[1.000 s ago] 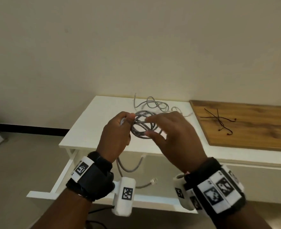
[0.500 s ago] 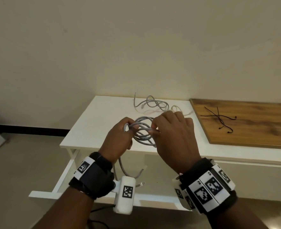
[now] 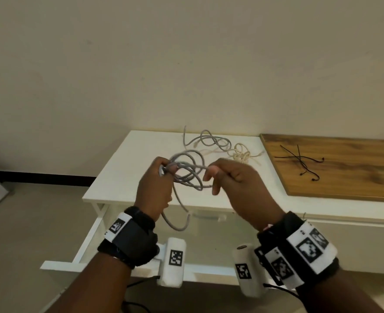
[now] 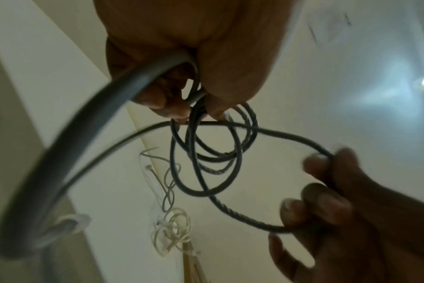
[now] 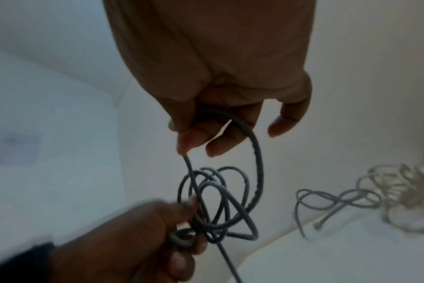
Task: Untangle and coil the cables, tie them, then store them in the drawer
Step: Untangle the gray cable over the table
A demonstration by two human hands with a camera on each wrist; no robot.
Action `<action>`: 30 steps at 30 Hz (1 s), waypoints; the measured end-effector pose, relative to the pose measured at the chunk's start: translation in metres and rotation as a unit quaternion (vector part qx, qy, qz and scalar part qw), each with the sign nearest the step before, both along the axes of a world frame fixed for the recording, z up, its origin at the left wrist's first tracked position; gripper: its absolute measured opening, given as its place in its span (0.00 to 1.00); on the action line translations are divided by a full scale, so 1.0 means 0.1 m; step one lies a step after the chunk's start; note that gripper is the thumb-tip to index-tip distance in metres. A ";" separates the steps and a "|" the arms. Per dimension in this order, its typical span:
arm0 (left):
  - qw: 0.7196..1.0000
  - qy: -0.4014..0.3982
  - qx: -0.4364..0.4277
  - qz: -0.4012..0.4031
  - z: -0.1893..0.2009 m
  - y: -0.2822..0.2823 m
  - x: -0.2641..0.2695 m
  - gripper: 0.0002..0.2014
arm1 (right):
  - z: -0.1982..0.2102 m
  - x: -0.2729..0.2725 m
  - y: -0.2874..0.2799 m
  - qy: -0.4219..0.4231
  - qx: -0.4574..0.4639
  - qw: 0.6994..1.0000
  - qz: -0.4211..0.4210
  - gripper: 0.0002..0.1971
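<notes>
A grey cable (image 3: 190,171) hangs in loose coils between both hands above the white table (image 3: 118,177). My left hand (image 3: 157,181) grips the bunched loops at their left side (image 4: 196,99). My right hand (image 3: 229,179) pinches one loop and holds it out to the right (image 5: 230,122). The cable's tail (image 3: 177,220) droops below the left hand, over the open drawer (image 3: 89,240). A second grey cable (image 3: 209,141) and a tangled cream cable (image 3: 243,154) lie on the table behind the hands. Thin black ties (image 3: 299,163) lie on the wooden board (image 3: 349,177).
The drawer stands pulled out under the white table top, its front rail (image 3: 60,266) near my wrists. The wooden board covers the top to the right. A plain wall (image 3: 186,64) rises behind, and bare floor (image 3: 28,222) lies to the left.
My right hand has moved right, away from the left, drawing one loop out of the coil. The coil has opened from a tight bunch into wider loops.
</notes>
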State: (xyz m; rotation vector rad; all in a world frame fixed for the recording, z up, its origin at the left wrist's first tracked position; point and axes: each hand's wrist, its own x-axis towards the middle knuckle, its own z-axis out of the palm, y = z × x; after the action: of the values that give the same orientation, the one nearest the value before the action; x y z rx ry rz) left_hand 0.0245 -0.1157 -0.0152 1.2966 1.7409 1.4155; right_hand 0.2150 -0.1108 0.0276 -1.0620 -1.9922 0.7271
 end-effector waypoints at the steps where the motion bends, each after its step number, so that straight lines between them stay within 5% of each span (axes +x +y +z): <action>1: 0.998 -0.055 -0.007 0.014 0.02 0.01 -0.07 0.06 | 0.05 0.02 0.01 0.095 -0.019 0.995 0.026 0.15; 4: 0.986 -0.163 -0.035 0.016 0.10 0.01 -0.23 0.07 | 0.13 0.09 0.03 0.286 -0.089 0.949 0.092 0.15; 9: 0.990 -0.139 0.001 0.040 0.12 0.01 -0.23 0.06 | 0.12 0.22 0.10 0.379 -0.213 0.892 0.124 0.15; 12: 0.987 -0.158 0.003 0.012 0.12 0.01 -0.22 0.07 | 0.10 0.27 0.15 0.271 -0.181 0.945 -0.004 0.10; 14: 0.994 -0.110 0.011 0.019 0.08 0.03 -0.21 0.06 | 0.12 0.28 0.15 0.192 -0.042 0.972 -0.131 0.08; 18: 0.995 0.085 0.041 0.025 -0.01 0.03 -0.11 0.05 | 0.16 0.20 0.03 0.050 0.278 0.951 -0.127 0.20; 21: 0.981 0.183 0.053 -0.023 0.02 -0.01 0.05 0.06 | 0.05 0.06 -0.01 -0.178 0.284 0.938 -0.088 0.27; 24: 0.977 0.213 0.023 -0.012 0.00 -0.01 0.12 0.06 | -0.10 -0.02 0.03 -0.302 0.277 0.906 -0.105 0.06; 26: 0.984 0.177 0.003 0.012 -0.03 0.00 0.05 0.05 | -0.12 0.03 0.09 -0.270 0.270 0.919 -0.100 0.15; 30: 0.999 -0.017 0.002 0.034 0.03 0.02 -0.14 0.04 | -0.03 0.10 0.08 0.034 0.228 0.971 -0.060 0.12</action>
State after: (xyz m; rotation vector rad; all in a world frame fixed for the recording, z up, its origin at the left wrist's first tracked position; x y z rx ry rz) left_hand 0.0110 -0.1132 -0.0126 1.2183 1.7748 1.4715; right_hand 0.2247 -0.1024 0.0245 -0.8558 -1.8928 0.2172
